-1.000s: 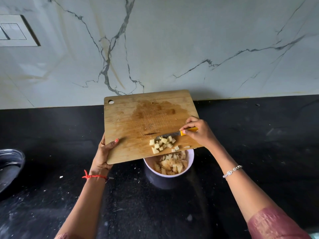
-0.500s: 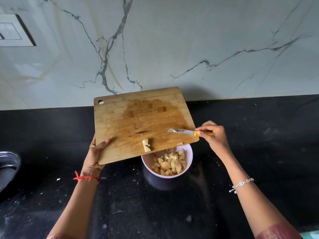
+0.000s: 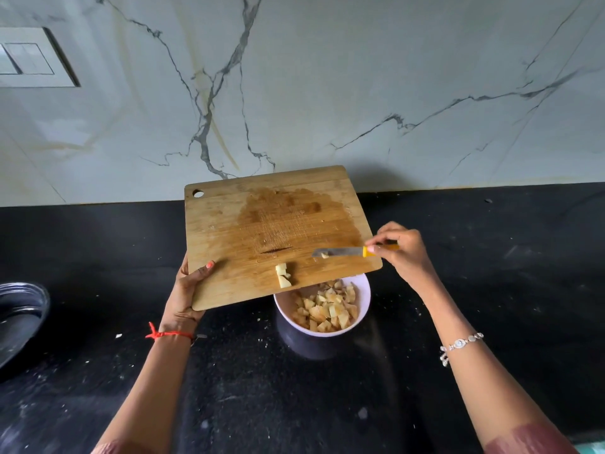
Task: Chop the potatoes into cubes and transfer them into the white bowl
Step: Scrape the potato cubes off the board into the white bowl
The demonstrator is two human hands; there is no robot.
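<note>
Potato cubes: a clump clings to the tilted board, right of the left hand gripping its lower corner; the rest fill the bowl beneath. The right hand pinches the knife handle, blade leftward on the board, one bit stuck on it. A hard sweep could flick the clump past the rim; a slack left grip would drop the board.

A knotted red thread circled the wrist just behind the left hand, whose thumbnail wore coral polish. Behind the right hand hung a silver bracelet set with round stones. Dusty-pink sleeves began far back from both grips
</note>
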